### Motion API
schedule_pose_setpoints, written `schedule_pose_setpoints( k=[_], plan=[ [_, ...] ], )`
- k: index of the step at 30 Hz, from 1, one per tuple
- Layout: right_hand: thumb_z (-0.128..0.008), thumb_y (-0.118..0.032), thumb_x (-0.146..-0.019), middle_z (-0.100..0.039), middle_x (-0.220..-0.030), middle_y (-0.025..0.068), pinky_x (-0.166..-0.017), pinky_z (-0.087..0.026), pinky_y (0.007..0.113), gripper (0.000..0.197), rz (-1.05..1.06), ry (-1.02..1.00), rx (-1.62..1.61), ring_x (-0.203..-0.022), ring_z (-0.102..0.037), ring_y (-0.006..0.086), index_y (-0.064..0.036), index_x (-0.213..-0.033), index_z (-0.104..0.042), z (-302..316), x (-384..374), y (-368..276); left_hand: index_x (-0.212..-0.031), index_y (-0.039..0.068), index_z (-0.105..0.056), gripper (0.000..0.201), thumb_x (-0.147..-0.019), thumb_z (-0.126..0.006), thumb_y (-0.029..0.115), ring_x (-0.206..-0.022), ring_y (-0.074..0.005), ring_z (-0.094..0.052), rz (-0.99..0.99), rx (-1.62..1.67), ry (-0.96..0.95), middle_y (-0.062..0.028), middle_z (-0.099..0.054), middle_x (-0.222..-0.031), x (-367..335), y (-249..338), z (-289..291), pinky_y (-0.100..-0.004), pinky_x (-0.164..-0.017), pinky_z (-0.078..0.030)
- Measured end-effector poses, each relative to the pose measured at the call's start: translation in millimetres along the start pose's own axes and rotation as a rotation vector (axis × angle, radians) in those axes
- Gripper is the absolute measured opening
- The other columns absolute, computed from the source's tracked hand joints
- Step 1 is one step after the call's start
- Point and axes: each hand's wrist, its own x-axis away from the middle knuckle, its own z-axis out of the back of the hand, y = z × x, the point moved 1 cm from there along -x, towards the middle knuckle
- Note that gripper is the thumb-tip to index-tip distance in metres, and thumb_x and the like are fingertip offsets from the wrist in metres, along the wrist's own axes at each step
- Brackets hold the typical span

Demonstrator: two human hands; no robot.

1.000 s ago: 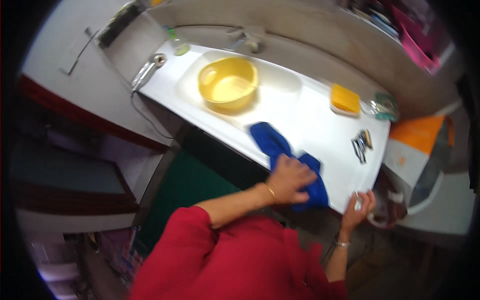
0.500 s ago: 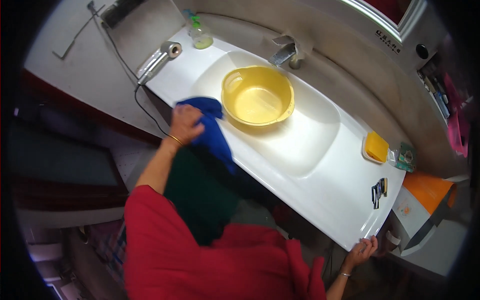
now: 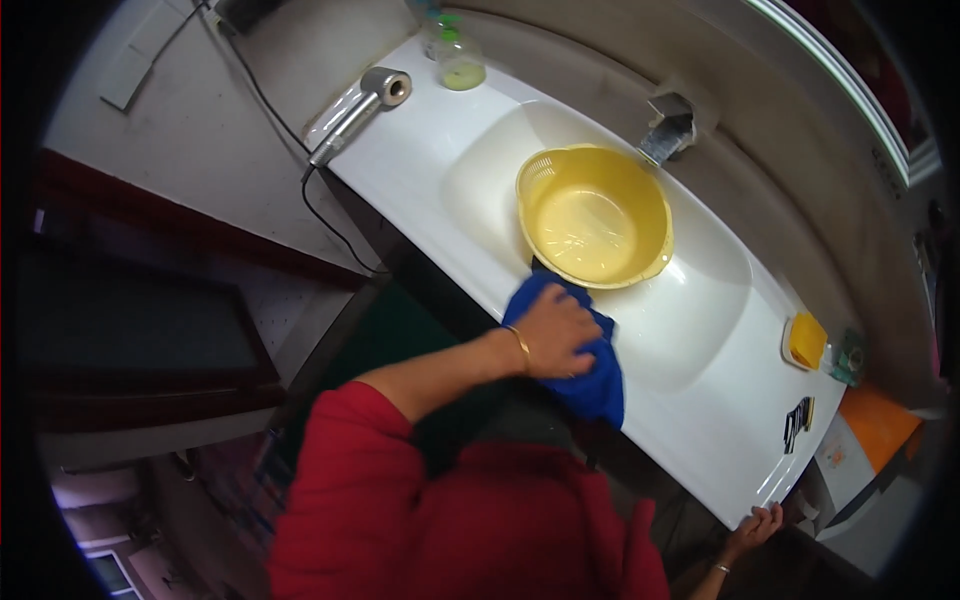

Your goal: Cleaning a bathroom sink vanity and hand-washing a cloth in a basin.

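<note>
My left hand [image 3: 556, 334] presses a blue cloth [image 3: 592, 395] against the front rim of the white sink counter [image 3: 680, 425], its fingers bent over the fabric. Part of the cloth hangs past the front edge. Just beyond it, a yellow plastic basin [image 3: 600, 225] with a slotted side sits in the sink bowl, a few drops or glints on its bottom. At the counter's near right corner, my right hand [image 3: 752, 532] holds the edge with its fingers curled over the top.
A silver hair dryer [image 3: 360, 110] with a dark cord lies at the left end, near a pump bottle [image 3: 461, 65]. Behind the basin stands the faucet [image 3: 668, 135]. On the right are a yellow sponge-like block [image 3: 806, 340] in a dish, several hair clips [image 3: 797, 424] and an orange-and-white box [image 3: 870, 435].
My left hand has slid the blue cloth rightward along the front rim, from left of the basin to below it. My right hand stays at the corner. The whole view has shifted.
</note>
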Motion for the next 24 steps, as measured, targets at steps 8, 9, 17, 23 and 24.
schedule_pose_setpoints(
  k=[8, 9, 17, 23, 24],
  plan=[
    [-0.039, 0.000, -0.079, -0.045, -0.115, 0.0170, -0.093, -0.035, 0.036, 0.013, -0.024, 0.025, -0.085, -0.106, -0.045, 0.0283, 0.0013, -0.073, -0.050, -7, 7, 10, -0.106, 0.013, -0.057, 0.038, -0.075, -0.053, 0.034, -0.111, -0.0231, -0.043, 0.563, -0.422, 0.219, -0.0035, -0.052, -0.115, 95, -177, 73, -0.0578, -0.096, -0.020],
    [-0.038, 0.000, -0.079, -0.046, -0.115, 0.0172, -0.093, -0.035, 0.037, 0.013, -0.012, 0.023, -0.086, -0.105, -0.045, 0.0285, 0.0017, -0.073, -0.050, -9, 4, 5, -0.106, 0.012, -0.056, 0.038, -0.075, -0.053, 0.033, -0.111, -0.0238, -0.043, 0.567, -0.423, 0.284, -0.0041, -0.052, -0.115, 99, -176, 63, -0.0578, -0.097, -0.019],
    [-0.038, 0.000, -0.079, -0.044, -0.117, 0.0176, -0.094, -0.034, 0.037, 0.011, 0.021, 0.092, -0.164, -0.109, -0.044, 0.0285, 0.0013, -0.073, -0.048, -8, 4, 35, -0.109, 0.010, -0.052, 0.041, -0.069, -0.058, 0.021, -0.109, -0.0253, -0.044, 0.243, -0.206, 0.391, -0.0068, -0.050, -0.113, 74, -36, 18, -0.0509, -0.102, -0.015],
    [-0.038, 0.001, -0.078, -0.045, -0.119, 0.0193, -0.096, -0.033, 0.039, 0.011, -0.005, -0.048, -0.056, -0.111, -0.045, 0.0306, 0.0013, -0.074, -0.048, -1, 1, 4, -0.108, 0.011, -0.052, 0.037, -0.072, -0.056, 0.020, -0.112, -0.0237, -0.045, 0.290, -0.248, 0.277, -0.0067, -0.051, -0.114, 105, -110, 50, -0.0517, -0.102, -0.019],
    [-0.039, 0.000, -0.078, -0.046, -0.118, 0.0196, -0.096, -0.033, 0.038, 0.011, -0.008, -0.110, -0.034, -0.110, -0.045, 0.0307, 0.0016, -0.074, -0.049, 3, 4, 7, -0.108, 0.010, -0.053, 0.035, -0.075, -0.053, 0.025, -0.109, -0.0237, -0.045, 0.347, -0.259, 0.296, -0.0071, -0.052, -0.112, 109, -134, 60, -0.0516, -0.103, -0.019]
  ],
)
